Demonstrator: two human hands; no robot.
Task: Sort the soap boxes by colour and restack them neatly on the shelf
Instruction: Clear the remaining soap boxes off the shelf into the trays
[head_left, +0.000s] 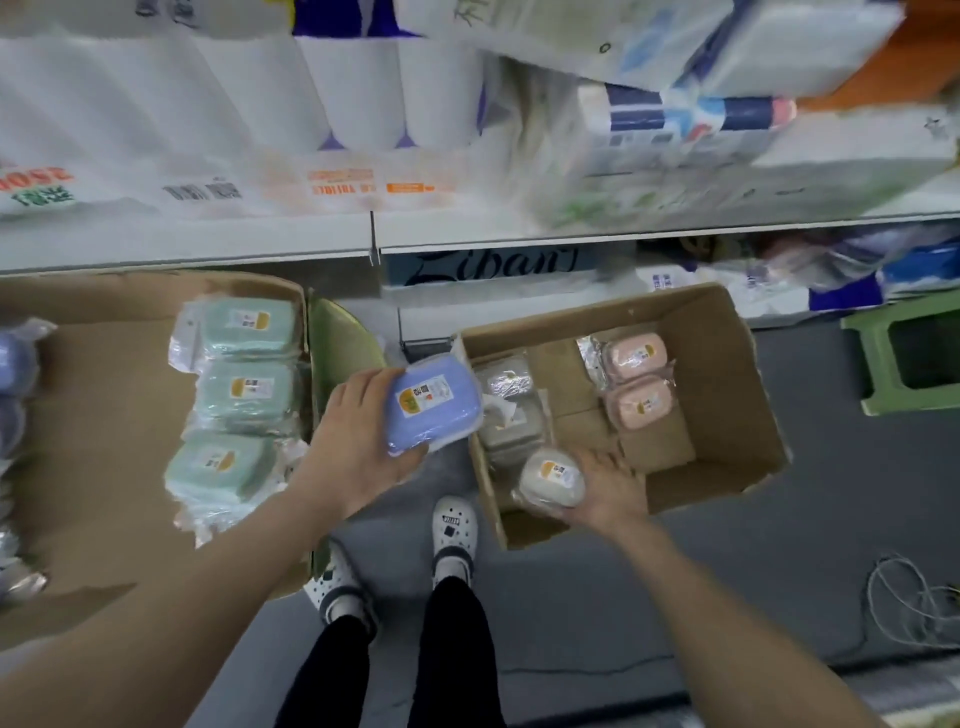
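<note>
- Grey floor (779, 519) across lower frame; white clogs (454, 530) bottom centre, loose cable coil (904, 603) lower right, green plastic stool (904, 353) at right edge.
- White shelf edge (182, 247) spanning upper frame; toilet-roll packs (358, 93) stacked above it, tissue packs (691, 124) upper right, blurred.
- Left hand (358, 441) at centre, gripping blue soap box (434, 405), held in air between the two cartons.
- Right hand (608, 488) just right of centre, fingers curled round cream soap box (553, 478), low inside open cardboard box (727, 374), near its left wall.
- Same carton: two pink soap boxes (636, 384) touching, mid-box; grey soap boxes (506, 410) along left wall.
- Left of frame: wide cardboard tray (104, 441) with three green soap boxes (244, 389) in a column; bluish wrapped boxes (13, 364) at far left edge, cut off.
</note>
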